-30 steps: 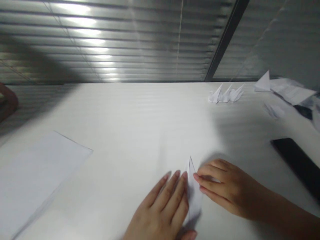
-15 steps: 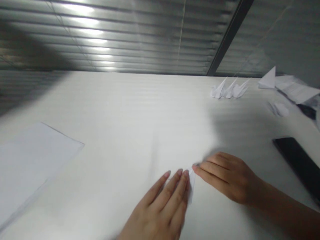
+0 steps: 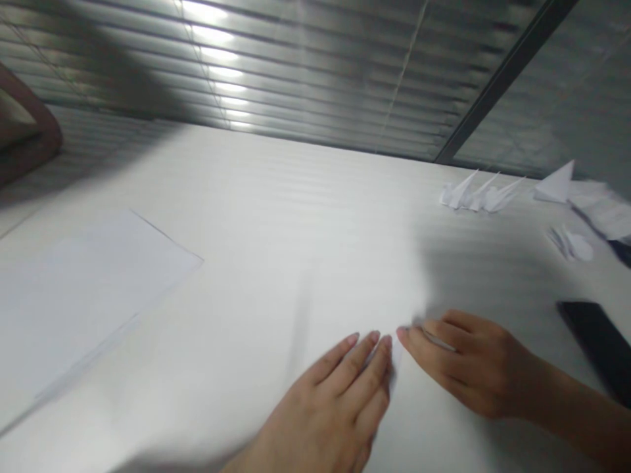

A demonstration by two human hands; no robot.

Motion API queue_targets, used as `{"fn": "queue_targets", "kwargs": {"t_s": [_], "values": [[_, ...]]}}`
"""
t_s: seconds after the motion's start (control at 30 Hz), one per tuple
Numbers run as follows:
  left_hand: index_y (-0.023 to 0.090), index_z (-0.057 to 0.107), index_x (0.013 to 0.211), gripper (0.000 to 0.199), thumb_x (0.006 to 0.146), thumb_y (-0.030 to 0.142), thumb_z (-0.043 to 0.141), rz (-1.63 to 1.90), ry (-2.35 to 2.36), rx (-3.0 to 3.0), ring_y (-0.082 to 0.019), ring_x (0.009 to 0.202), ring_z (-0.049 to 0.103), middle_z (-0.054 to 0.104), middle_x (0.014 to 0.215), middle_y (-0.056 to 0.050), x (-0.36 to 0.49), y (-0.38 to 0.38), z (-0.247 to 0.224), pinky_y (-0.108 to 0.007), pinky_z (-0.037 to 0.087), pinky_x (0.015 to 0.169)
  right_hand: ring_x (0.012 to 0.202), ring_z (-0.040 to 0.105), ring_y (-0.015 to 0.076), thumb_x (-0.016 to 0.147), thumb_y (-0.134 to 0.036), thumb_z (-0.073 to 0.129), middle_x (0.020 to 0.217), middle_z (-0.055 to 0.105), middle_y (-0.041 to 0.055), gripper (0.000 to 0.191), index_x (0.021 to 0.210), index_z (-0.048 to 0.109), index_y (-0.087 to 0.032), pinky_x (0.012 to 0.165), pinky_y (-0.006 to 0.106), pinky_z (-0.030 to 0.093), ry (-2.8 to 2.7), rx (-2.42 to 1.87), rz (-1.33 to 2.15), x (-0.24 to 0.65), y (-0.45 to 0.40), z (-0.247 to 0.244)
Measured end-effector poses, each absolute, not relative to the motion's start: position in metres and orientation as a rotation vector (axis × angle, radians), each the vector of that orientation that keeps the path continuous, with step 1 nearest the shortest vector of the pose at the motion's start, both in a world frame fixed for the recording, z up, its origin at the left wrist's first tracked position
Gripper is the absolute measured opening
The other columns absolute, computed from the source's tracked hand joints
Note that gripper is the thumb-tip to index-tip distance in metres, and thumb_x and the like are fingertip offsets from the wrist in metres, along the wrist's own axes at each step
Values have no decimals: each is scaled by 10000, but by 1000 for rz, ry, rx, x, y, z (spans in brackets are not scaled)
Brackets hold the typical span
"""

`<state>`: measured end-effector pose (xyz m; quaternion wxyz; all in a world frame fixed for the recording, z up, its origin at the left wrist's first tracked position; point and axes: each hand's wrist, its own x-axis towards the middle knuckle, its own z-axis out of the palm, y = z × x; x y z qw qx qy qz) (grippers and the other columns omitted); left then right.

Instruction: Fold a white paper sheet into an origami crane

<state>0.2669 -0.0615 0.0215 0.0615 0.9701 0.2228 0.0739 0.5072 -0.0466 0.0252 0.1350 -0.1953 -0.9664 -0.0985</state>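
Below the middle of the white table, a small folded piece of white paper [image 3: 397, 351] lies mostly hidden between my hands. My left hand [image 3: 330, 401] rests flat on it, fingers stretched forward and slightly apart. From the right, my right hand [image 3: 473, 364] has its fingers closed in a pinch at the paper's upper tip. A thin pale sliver shows between the fingers of that hand; what it is I cannot make out.
Large white paper sheets [image 3: 98, 295] lie at left. Several pointed folded paper pieces [image 3: 480, 194] stand at the back right, near a paper triangle [image 3: 557, 184], small paper pieces [image 3: 569, 243] and more paper [image 3: 604, 210]. A black phone-like slab [image 3: 596, 348] lies right. Blinds [image 3: 315, 72] stand behind.
The view has tilted and shifted, so the table's things appear further right and a brown-framed object shows at left. Both hands stay at the folded paper; a pale sliver now shows in my right fingers.
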Motion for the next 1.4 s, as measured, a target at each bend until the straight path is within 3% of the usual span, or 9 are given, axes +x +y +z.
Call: {"fn": "queue_targets", "kwargs": {"t_s": [0.27,0.43,0.57,0.7,0.9,1.23,1.4], "values": [[161,560,1254,362,957,299,406,228,673,3007,-206,1317,401,479,1418,-20,268,-63,10,-339,284,1084,829,626,189,948,-20,237,883,706,140,444,871,674,-37,732,303,527,-2812,-519,-197,504,-48,27],[146,523,1293,388,962,289,378,211,599,3003,-207,1320,393,466,1427,-40,268,-61,10,-342,280,1100,792,620,175,951,-38,322,940,694,142,326,1034,633,14,679,300,539,-2850,-615,-144,513,-53,26],[121,402,1390,462,953,268,361,146,666,2881,-210,1319,395,423,1456,-64,269,-59,14,-350,277,1124,849,622,181,929,-54,426,976,686,119,280,1151,586,3,745,319,538,-2825,-753,-137,518,-60,17],[130,281,1453,595,907,310,432,222,665,2747,-196,1304,407,466,1426,-49,273,-55,12,-347,282,1136,834,624,195,886,-37,429,928,681,133,282,1105,603,-2,720,333,535,-2702,-874,-39,517,-66,8],[116,450,1355,536,869,335,510,206,803,2756,-209,1289,414,527,1368,-68,277,-56,17,-351,284,1135,881,615,214,867,-65,445,988,678,131,375,1227,538,-20,759,374,530,-2622,-988,62,516,-70,3],[141,414,1389,560,872,330,513,207,832,2847,-224,1341,364,418,1459,-49,274,-58,12,-345,334,1101,755,608,163,890,-41,515,816,678,68,158,997,608,-109,668,309,524,-2426,-1019,-61,518,-56,12],[136,374,1410,609,857,338,531,183,875,2819,-232,1369,315,373,1483,-85,276,-59,16,-338,351,1086,760,602,173,918,-49,448,811,675,78,183,923,626,-94,663,310,515,-2593,-897,-166,515,-45,20]]}}
